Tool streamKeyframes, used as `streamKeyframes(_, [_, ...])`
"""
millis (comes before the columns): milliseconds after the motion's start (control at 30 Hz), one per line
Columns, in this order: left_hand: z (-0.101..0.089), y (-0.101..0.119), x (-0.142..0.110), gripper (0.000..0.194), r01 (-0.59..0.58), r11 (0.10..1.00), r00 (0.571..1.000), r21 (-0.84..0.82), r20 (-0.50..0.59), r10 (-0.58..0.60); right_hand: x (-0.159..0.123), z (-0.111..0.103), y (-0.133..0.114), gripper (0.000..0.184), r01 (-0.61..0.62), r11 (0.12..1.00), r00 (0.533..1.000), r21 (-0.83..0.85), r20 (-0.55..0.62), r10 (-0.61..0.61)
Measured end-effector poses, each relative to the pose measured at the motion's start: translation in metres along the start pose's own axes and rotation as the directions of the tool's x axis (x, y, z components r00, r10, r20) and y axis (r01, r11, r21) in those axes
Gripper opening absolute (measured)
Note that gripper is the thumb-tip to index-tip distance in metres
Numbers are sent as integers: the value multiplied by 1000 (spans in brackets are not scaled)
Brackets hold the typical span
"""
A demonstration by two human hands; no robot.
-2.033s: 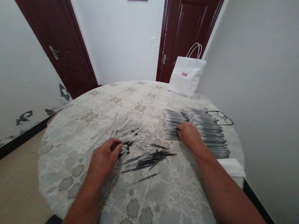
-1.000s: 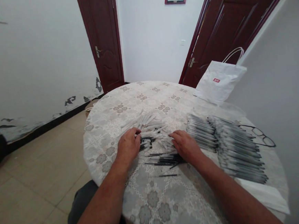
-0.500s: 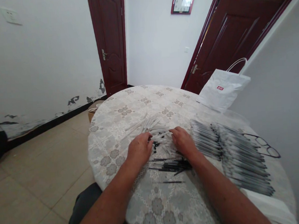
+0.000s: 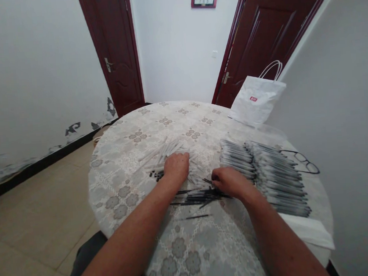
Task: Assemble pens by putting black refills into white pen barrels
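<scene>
My left hand (image 4: 177,165) rests knuckles-up on a loose pile of white pen barrels (image 4: 164,153). Its fingers curl down into the pile, and what they grip is hidden. Small black caps (image 4: 156,174) lie just left of it. My right hand (image 4: 230,181) is closed in a pinch at the right end of a heap of thin black refills (image 4: 196,195), and one refill sticks out from its fingertips. Right of that hand, finished pens (image 4: 264,170) lie in two neat rows.
The round table (image 4: 186,248) wears a lace-patterned cloth. A pair of glasses (image 4: 304,160) lies at the right edge beyond the pens. A white paper bag (image 4: 257,99) stands at the back right. A single refill (image 4: 193,216) lies nearer me. Two dark doors stand behind.
My right hand came from the pen rows to the refill heap and closed there. My left hand moved right, off the black caps and onto the white barrels. My head also turned.
</scene>
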State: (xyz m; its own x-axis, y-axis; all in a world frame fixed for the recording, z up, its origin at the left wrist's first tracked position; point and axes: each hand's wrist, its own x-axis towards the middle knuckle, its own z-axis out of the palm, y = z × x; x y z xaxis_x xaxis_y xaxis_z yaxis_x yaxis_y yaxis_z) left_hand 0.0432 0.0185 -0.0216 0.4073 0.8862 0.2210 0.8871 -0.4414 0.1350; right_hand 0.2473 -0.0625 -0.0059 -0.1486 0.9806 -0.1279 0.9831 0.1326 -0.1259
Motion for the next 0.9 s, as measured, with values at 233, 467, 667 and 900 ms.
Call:
streamKeyframes(233, [15, 1, 9, 26, -4, 999, 999, 54, 35, 2, 4, 3, -3, 23, 22, 999, 996, -45, 88, -18])
streamKeyframes(467, [-7, -3, -6, 23, 6, 1000, 998, -21, -59, -7, 5, 9, 1, 25, 67, 996, 997, -64, 29, -66])
streamKeyframes(667, [-28, -19, -64, 19, 77, 816, 995, -574, -13, -103, 4, 2, 14, 11, 180, 932, 979, 314, -149, -139])
streamKeyframes(900, [-11, -17, -107, 22, 161, 537, 980, -828, 69, -188, 14, 9, -13, 18, 304, 67, 950, 950, -308, 51])
